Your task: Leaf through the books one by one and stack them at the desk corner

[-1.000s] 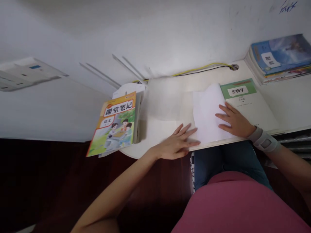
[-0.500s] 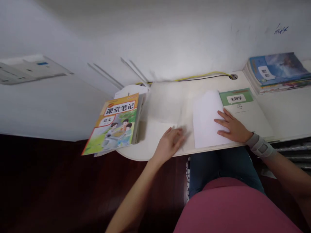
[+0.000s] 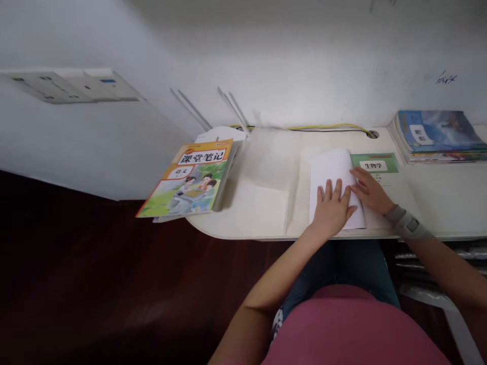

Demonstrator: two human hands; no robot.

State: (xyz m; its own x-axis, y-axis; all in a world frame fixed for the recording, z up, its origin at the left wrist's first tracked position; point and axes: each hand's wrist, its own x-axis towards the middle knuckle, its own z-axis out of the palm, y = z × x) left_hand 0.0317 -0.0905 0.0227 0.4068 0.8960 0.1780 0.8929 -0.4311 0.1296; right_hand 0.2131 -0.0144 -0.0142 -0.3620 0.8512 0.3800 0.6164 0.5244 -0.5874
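My left hand (image 3: pixel 333 210) lies flat with fingers spread on a white sheet or flap (image 3: pixel 321 170), which appears folded toward the left. Against the right edge of that white part rests my right hand (image 3: pixel 372 192), its fingers extended and slightly apart. Beneath the right hand is a biology textbook (image 3: pixel 384 177) with a green band across the top of its pale cover. Left of the white part, a see-through plastic sheet (image 3: pixel 272 167) is spread over the desk, with a crease standing up along its right side.
A stack of magazines or workbooks topped by a colourful notebook (image 3: pixel 198 180) overhangs the desk's left end, by a white device with antennas (image 3: pixel 232 109). Blue-topped books (image 3: pixel 439 134) are piled at the right. Yellow and black cables run along the wall into a hole (image 3: pixel 373 134).
My left hand has moved right from the plastic sheet onto the white flap. My right hand has drawn its fingers to the flap's edge. The camera view has shifted slightly.
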